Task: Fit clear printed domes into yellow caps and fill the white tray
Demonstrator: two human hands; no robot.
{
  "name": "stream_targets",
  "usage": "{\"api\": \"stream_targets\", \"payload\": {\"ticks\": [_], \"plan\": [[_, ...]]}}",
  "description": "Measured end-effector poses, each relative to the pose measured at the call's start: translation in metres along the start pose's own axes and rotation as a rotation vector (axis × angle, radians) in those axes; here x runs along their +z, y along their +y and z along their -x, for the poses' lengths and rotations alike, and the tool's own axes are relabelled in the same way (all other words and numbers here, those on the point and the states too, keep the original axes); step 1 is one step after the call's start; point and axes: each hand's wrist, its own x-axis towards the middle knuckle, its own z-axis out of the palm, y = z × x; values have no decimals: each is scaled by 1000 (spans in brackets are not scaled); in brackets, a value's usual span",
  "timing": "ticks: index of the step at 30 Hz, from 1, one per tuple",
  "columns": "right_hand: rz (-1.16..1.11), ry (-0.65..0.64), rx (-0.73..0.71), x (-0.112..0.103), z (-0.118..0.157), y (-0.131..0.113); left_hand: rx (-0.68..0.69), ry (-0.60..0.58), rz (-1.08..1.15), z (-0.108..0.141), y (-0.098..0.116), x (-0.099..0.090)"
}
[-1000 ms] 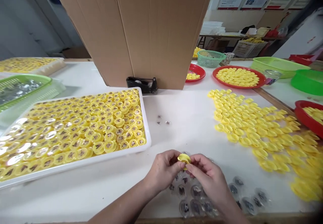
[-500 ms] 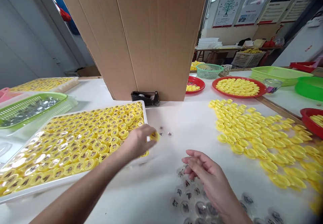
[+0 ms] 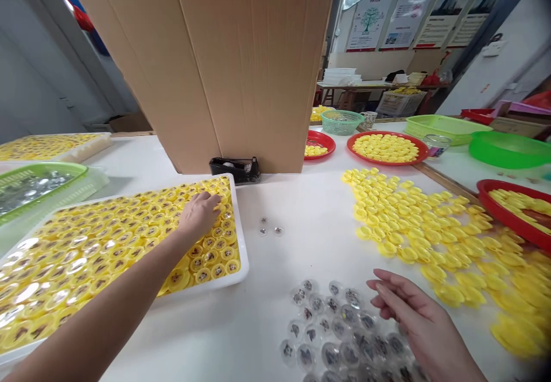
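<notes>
My left hand (image 3: 199,214) reaches over the white tray (image 3: 241,250), its fingers curled down on a yellow disc near the tray's right side. The fingertips and much of that disc are hidden. Rows of yellow discs (image 3: 124,237) with small dark pictures under clear tops fill the tray. My right hand (image 3: 413,307) hovers beside the clear domed pieces (image 3: 330,353), which bear dark animal-like prints. Its fingers are loosely bent and apart, with nothing visible in them. Right of it lie many plain yellow caps (image 3: 400,221). Three small clear pieces (image 3: 279,230) sit apart near the tray.
A tall cardboard box (image 3: 241,72) stands at the back, with a black tape dispenser (image 3: 236,170) before it. Red plates (image 3: 424,155) with yellow pieces, a green basin (image 3: 508,149) and a glass jar (image 3: 437,145) are rightward. A green basket (image 3: 69,170) of clear pieces is left.
My left hand has carried a yellow disc leftward from beyond the tray's right edge to over the tray. My right hand has shifted right, off the clear pieces. The camera view has turned slightly right.
</notes>
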Motion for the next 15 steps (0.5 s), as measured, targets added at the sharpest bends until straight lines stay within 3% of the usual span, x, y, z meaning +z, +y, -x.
{"api": "stream_targets", "payload": {"ticks": [9,15], "plan": [[85,115,-105,-11,-21,-19,188,-23,-26,-4,-6,-4],[156,89,-105,-16,-32,-7,148,-39,-59,-10,-16,10]]}}
